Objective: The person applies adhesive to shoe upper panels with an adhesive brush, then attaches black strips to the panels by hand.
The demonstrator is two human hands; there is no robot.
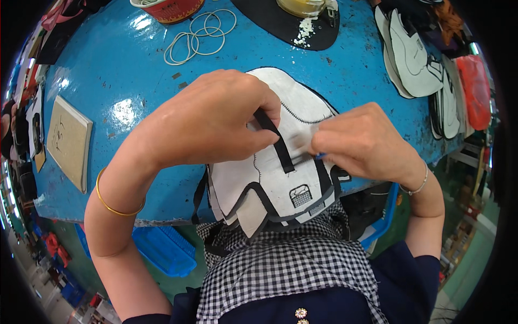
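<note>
My left hand (pixel 216 121) pinches a narrow black strip (pixel 283 154) between thumb and fingers. The strip's lower end lies over a stack of white shoe uppers (pixel 291 97) with dark edging and zigzag stitching. This stack rests at the table's near edge, partly over my lap. To its right, my right hand (pixel 364 140) is closed in a pinch just above the white surface. A bit of blue shows under its fingers, but motion blur hides what it holds.
The blue table (pixel 129 81) carries a notebook (pixel 70 140) at left, rubber rings (pixel 199 40) and a red tub (pixel 167 11) at the back. White crumbs (pixel 305 32) lie on a black board. More white uppers (pixel 410 54) and a red bag (pixel 475 92) are at right; below is a blue basket (pixel 164 251).
</note>
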